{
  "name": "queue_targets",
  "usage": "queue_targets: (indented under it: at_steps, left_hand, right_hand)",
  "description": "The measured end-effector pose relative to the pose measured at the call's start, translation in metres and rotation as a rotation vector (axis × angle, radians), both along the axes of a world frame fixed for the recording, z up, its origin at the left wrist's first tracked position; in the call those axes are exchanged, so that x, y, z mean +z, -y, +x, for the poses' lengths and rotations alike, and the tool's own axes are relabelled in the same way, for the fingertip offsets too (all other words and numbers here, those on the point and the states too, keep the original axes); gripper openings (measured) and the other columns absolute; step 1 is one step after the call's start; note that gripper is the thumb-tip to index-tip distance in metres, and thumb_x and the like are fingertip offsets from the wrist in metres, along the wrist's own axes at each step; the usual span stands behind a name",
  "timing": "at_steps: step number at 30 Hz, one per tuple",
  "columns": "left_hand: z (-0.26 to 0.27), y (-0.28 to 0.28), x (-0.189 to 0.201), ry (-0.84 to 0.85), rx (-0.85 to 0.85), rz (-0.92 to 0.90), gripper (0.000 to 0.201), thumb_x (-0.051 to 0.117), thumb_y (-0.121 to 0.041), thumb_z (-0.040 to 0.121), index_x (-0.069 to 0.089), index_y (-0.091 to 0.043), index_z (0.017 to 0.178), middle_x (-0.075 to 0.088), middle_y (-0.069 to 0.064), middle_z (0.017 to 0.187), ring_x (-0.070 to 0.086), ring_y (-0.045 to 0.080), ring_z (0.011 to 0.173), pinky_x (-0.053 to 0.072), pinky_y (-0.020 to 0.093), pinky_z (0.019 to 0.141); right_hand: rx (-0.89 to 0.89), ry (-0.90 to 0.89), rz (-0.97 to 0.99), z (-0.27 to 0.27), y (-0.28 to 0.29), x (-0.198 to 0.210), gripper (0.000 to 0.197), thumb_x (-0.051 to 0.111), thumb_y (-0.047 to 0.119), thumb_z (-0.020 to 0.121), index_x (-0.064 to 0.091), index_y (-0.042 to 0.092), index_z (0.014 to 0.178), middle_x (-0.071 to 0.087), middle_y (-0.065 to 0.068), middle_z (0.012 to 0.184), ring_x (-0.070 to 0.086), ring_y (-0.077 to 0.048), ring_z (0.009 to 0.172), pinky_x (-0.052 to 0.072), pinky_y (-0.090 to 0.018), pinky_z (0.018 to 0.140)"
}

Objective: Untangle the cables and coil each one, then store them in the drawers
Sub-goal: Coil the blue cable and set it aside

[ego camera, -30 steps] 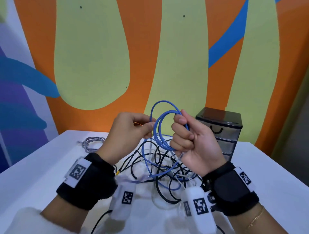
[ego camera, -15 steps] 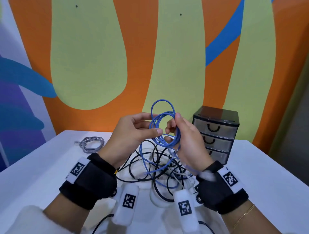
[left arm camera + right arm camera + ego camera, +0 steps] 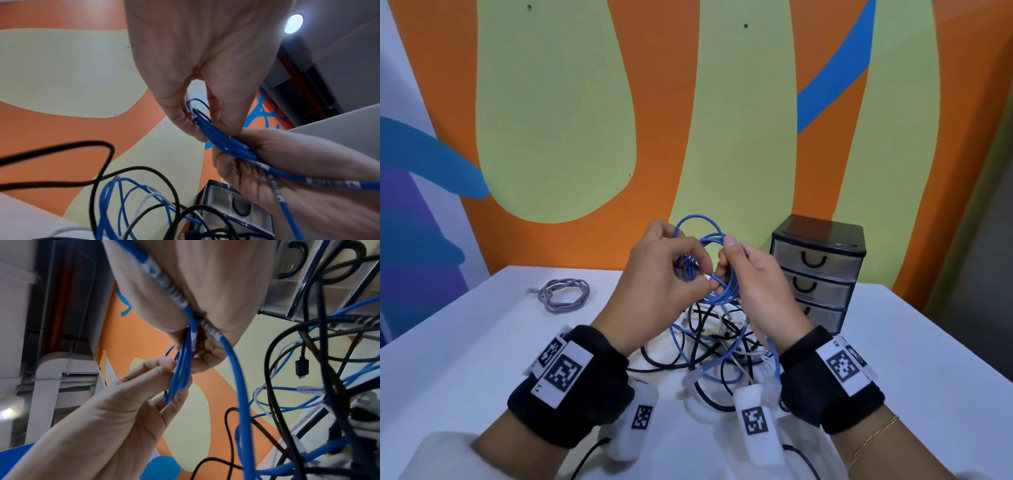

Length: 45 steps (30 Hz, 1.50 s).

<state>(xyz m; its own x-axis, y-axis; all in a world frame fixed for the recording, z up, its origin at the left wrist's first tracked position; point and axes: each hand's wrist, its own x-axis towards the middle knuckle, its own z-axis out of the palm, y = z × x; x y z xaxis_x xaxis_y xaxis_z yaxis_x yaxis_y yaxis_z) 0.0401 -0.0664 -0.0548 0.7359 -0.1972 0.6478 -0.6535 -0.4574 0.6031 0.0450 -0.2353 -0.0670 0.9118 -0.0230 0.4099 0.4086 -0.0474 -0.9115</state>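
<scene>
Blue cable (image 3: pixel 717 270), coiled in upright loops at frame centre above the bench (image 3: pixel 465 342), is pinched by both left hand (image 3: pixel 654 284) and right hand (image 3: pixel 756 291); its printed white lettering is unreadable.

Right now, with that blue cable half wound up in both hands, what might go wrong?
The blue cable trails from the coil down into the tangle of black and white cables, so winding on could drag or tighten that knot. The left hand and right hand only pinch the loops, which might spring apart. All drawers look closed, so one hand must let go.
</scene>
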Motion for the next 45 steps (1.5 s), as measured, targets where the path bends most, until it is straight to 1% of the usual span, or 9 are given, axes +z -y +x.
queue_targets:
  at_steps: [5, 16, 20, 28, 31, 35, 38, 42, 45]
  left_hand:
    - [-0.002, -0.002, -0.005, 0.098, 0.094, 0.171, 0.024, 0.090, -0.037, 0.079, 0.075, -0.043, 0.096, 0.040, -0.010, 0.123, 0.059, 0.008, 0.095, 0.056, 0.039, 0.080]
    - [0.001, -0.001, -0.009, 0.149, 0.141, 0.406, 0.009, 0.067, -0.030, 0.100, 0.072, -0.037, 0.103, 0.033, -0.002, 0.141, 0.034, 0.022, 0.137, 0.039, 0.042, 0.103]
    - [-0.001, 0.003, 0.000, -0.196, -0.087, -0.006, 0.012, 0.060, -0.029, 0.092, 0.069, -0.028, 0.083, 0.034, -0.005, 0.129, 0.032, 0.015, 0.132, 0.032, 0.033, 0.111]
    - [-0.005, 0.007, 0.007, -0.469, -0.481, -0.702, 0.024, 0.058, -0.011, 0.095, 0.069, -0.018, 0.075, 0.056, 0.001, 0.096, 0.052, 0.011, 0.083, 0.040, 0.034, 0.083]
    - [-0.009, 0.000, 0.014, -0.517, -0.549, -0.658, 0.005, 0.065, -0.020, 0.085, 0.066, -0.016, 0.083, 0.054, -0.002, 0.090, 0.049, 0.013, 0.086, 0.040, 0.034, 0.084]
    - [-0.009, -0.010, 0.016, -0.310, -0.218, -0.164, 0.018, 0.081, -0.035, 0.073, 0.067, -0.030, 0.084, 0.051, -0.001, 0.120, 0.058, 0.000, 0.108, 0.044, 0.025, 0.102]
    - [-0.008, -0.014, 0.011, -0.082, -0.093, 0.058, 0.036, 0.080, -0.062, 0.068, 0.070, -0.034, 0.088, 0.040, -0.004, 0.125, 0.043, 0.013, 0.132, 0.036, 0.027, 0.110]
    - [-0.007, -0.014, 0.012, -0.064, -0.183, -0.055, 0.032, 0.083, -0.061, 0.071, 0.072, -0.033, 0.082, 0.044, 0.000, 0.126, 0.042, 0.010, 0.136, 0.039, 0.030, 0.109]
    - [-0.007, -0.009, 0.014, -0.208, -0.334, -0.445, 0.030, 0.086, -0.050, 0.080, 0.072, -0.024, 0.081, 0.057, 0.001, 0.102, 0.053, 0.019, 0.104, 0.040, 0.036, 0.092]
  right_hand:
    - [0.084, -0.037, 0.003, -0.001, 0.005, 0.000, 0.038, 0.046, 0.036, 0.112, 0.054, 0.010, 0.085, 0.052, -0.003, 0.070, 0.058, -0.018, 0.058, 0.049, -0.028, 0.065]
    - [0.054, -0.050, 0.000, 0.000, 0.005, -0.003, 0.038, 0.046, 0.039, 0.111, 0.053, 0.012, 0.085, 0.059, -0.008, 0.068, 0.059, -0.023, 0.062, 0.050, -0.035, 0.072]
    - [0.072, -0.131, -0.020, 0.000, 0.006, -0.001, 0.040, 0.047, 0.039, 0.111, 0.055, 0.013, 0.082, 0.059, -0.008, 0.076, 0.053, -0.024, 0.070, 0.054, -0.032, 0.063]
    - [0.208, -0.226, 0.076, -0.008, 0.009, 0.008, 0.039, 0.047, 0.037, 0.111, 0.052, 0.013, 0.080, 0.060, -0.011, 0.073, 0.058, -0.022, 0.057, 0.052, -0.031, 0.057]
    - [0.313, -0.276, 0.226, -0.013, 0.009, 0.010, 0.037, 0.047, 0.034, 0.111, 0.051, 0.012, 0.081, 0.068, -0.009, 0.073, 0.066, -0.023, 0.060, 0.059, -0.031, 0.061]
    - [0.343, -0.303, 0.278, -0.013, 0.014, 0.010, 0.034, 0.053, 0.036, 0.108, 0.053, 0.013, 0.084, 0.058, -0.004, 0.067, 0.060, -0.018, 0.054, 0.054, -0.024, 0.054]
    - [0.296, -0.270, 0.192, -0.009, 0.011, 0.007, 0.037, 0.052, 0.036, 0.109, 0.052, 0.014, 0.080, 0.051, -0.003, 0.063, 0.050, -0.016, 0.048, 0.045, -0.022, 0.048]
    - [0.317, -0.240, 0.176, -0.009, 0.011, 0.008, 0.036, 0.050, 0.032, 0.110, 0.052, 0.011, 0.081, 0.046, -0.006, 0.067, 0.048, -0.017, 0.049, 0.043, -0.023, 0.048]
    - [0.341, -0.216, 0.102, -0.011, 0.007, 0.008, 0.036, 0.047, 0.036, 0.111, 0.052, 0.014, 0.083, 0.051, -0.002, 0.062, 0.054, -0.016, 0.047, 0.045, -0.022, 0.049]
